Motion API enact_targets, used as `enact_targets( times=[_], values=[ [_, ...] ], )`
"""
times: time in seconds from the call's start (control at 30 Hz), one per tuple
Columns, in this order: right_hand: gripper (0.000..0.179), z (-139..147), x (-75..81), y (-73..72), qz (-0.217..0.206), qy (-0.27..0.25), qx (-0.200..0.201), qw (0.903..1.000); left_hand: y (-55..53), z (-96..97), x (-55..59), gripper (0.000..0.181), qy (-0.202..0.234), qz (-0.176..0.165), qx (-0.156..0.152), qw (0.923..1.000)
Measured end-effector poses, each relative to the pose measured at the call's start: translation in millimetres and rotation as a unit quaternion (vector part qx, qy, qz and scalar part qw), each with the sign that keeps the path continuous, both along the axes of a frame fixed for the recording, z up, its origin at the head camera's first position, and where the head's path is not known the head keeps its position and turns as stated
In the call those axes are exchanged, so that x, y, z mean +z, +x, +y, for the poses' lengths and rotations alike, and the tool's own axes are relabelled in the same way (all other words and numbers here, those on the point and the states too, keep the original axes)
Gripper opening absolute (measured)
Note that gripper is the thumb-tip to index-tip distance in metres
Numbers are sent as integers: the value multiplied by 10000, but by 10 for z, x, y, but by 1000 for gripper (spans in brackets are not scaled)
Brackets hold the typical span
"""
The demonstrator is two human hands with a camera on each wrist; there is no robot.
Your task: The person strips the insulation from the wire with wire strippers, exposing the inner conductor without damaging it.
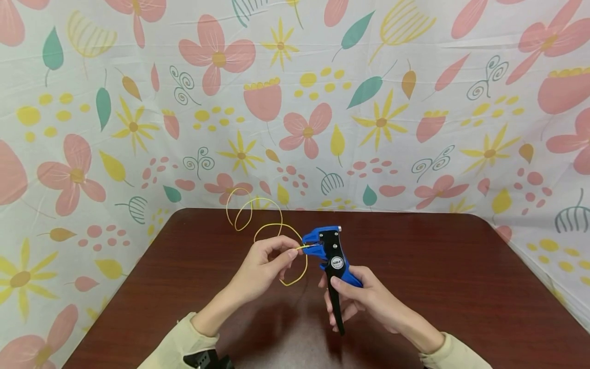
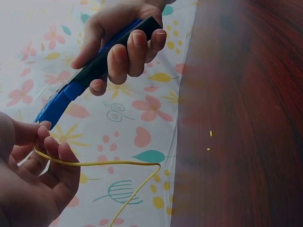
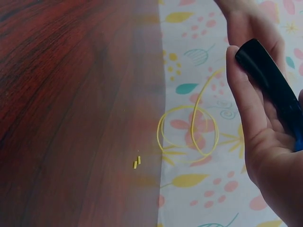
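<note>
Between thumb and forefinger, my left hand (image 1: 260, 264) pinches a thin yellow wire (image 1: 282, 224) near its end. That end reaches into the blue jaws of a black and blue wire stripper (image 1: 333, 251). The fingers of my right hand (image 1: 364, 294) wrap around the stripper's handles, and its head points left toward the left hand. Loose loops of the wire curl behind and below the left hand. In the left wrist view the wire runs out from the left hand's fingers and bends sharply.
A dark red-brown table (image 1: 415, 246) lies beneath the hands. Two short yellow bits (image 2: 211, 133) rest on it, seen in both wrist views. Behind and to the sides hangs a flower-patterned cloth (image 1: 295, 102).
</note>
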State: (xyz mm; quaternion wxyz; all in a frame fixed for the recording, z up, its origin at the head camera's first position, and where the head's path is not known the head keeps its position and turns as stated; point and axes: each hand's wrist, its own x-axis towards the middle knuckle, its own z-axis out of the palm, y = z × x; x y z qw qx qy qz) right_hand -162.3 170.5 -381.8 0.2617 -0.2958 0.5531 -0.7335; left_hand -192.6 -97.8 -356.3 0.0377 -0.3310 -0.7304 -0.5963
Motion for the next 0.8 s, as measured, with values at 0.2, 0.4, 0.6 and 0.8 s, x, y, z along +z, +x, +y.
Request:
enact_targets(
  times=[0.2, 0.4, 0.6, 0.8],
  values=[
    [32, 2, -18, -6, -48, -95, 93, 9999, -2, 5, 10, 12, -90, 14, 55, 9999],
    [31, 2, -35, -8, -75, -82, 77, 9999, 15, 25, 17, 15, 7, -174, 77, 9998],
    [31, 0, -50, -17, -77, -177, 90, 9998, 17, 55, 12, 32, 360, -650, -289, 9968],
    [31, 9, -49, -23, -85, -144, 17, 9999, 14, 43, 0, 29, 388, -664, -454, 9960]
  ],
)
